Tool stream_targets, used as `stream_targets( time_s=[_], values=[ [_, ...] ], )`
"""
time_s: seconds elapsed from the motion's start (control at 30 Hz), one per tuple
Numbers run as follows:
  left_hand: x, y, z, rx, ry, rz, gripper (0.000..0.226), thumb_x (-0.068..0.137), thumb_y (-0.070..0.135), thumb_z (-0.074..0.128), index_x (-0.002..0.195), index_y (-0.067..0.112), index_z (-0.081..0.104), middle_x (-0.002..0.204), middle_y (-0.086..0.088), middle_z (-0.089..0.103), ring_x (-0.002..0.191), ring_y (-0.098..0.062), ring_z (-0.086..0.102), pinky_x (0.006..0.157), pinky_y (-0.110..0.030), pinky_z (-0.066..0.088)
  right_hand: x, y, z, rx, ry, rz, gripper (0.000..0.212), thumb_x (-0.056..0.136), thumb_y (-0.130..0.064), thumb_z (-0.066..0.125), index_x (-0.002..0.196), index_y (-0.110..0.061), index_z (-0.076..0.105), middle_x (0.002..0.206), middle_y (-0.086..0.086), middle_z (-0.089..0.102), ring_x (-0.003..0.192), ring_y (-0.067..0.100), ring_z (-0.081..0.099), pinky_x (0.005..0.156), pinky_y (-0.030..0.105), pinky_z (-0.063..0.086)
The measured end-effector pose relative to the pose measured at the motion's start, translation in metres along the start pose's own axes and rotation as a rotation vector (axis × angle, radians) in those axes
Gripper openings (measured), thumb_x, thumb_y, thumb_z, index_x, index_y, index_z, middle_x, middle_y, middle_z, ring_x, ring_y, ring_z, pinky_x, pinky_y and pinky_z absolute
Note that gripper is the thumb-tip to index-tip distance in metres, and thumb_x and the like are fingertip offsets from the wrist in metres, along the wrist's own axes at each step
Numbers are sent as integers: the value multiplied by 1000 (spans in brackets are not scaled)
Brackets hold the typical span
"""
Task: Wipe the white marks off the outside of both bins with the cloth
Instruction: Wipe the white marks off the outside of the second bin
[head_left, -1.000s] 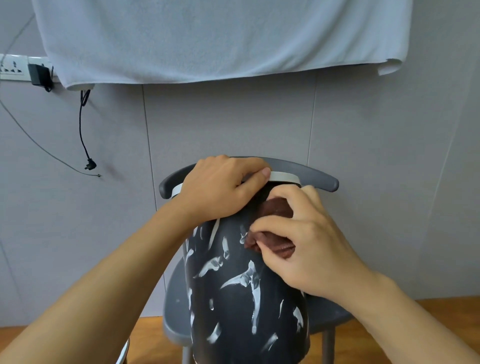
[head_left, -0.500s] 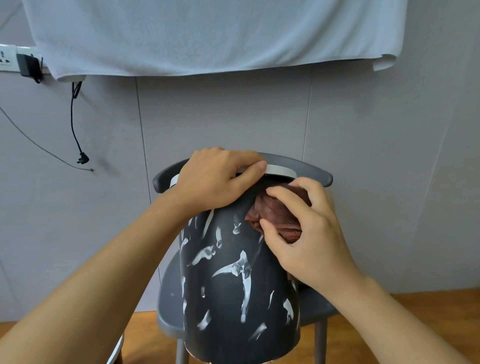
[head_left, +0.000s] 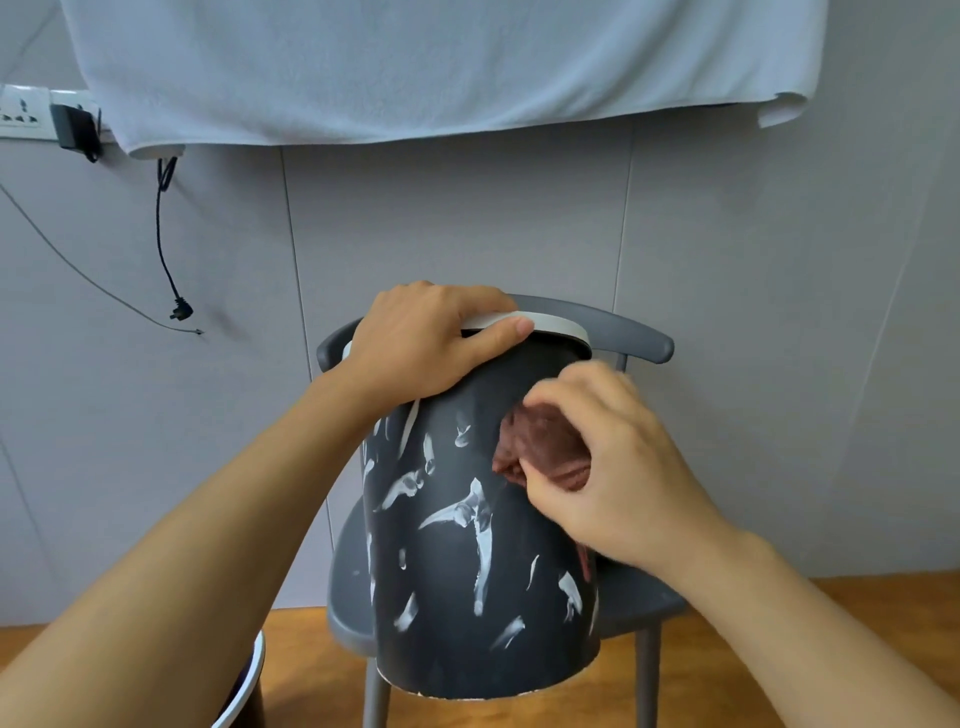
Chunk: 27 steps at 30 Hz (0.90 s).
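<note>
Since half a second ago the right hand (head_left: 613, 462), bunching the cloth (head_left: 540, 449), has slid down the bin (head_left: 467, 545), tilted on the chair (head_left: 623, 332). Left hand (head_left: 421, 343) grips its rim. Hard rubbing could tip it; many marks remain.

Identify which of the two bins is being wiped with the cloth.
The dark bin tilted on the chair: the left hand grips its rim, the right hand presses the cloth against it. The other bin stands untouched on the floor.
</note>
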<state>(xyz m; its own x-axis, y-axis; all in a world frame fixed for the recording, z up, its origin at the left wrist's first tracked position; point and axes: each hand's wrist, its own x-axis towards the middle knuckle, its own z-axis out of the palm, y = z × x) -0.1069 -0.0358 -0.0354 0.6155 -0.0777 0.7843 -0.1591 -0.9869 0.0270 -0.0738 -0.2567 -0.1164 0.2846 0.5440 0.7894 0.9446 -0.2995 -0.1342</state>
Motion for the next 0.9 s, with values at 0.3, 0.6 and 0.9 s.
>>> stream_targets(
  time_s=[0.3, 0.6, 0.9],
  values=[
    [-2, -4, 0, -9, 19, -7, 41, 93, 74, 39, 107, 46, 65, 83, 17, 71, 76, -15, 63, 68, -37, 52, 3, 5, -2, 68, 92, 92, 56, 79, -33, 87, 130, -29, 62, 124, -9, 46, 112, 9, 51, 94, 10, 44],
    [1, -5, 3, 14, 27, -5, 44, 93, 74, 39, 106, 42, 67, 85, 13, 72, 80, -19, 64, 67, -36, 50, -11, 1, 8, 54, 29, 60, 54, 80, -31, 86, 127, -23, 61, 120, -4, 44, 105, 16, 54, 83, 23, 55],
    [-2, -17, 3, -30, 55, -60, 36, 93, 72, 43, 107, 47, 65, 69, 30, 58, 69, -6, 51, 64, -30, 42, -17, -5, 4, 66, -69, 25, 45, 81, -42, 81, 121, -31, 63, 114, -12, 45, 100, 8, 53, 78, 14, 49]
  ],
)
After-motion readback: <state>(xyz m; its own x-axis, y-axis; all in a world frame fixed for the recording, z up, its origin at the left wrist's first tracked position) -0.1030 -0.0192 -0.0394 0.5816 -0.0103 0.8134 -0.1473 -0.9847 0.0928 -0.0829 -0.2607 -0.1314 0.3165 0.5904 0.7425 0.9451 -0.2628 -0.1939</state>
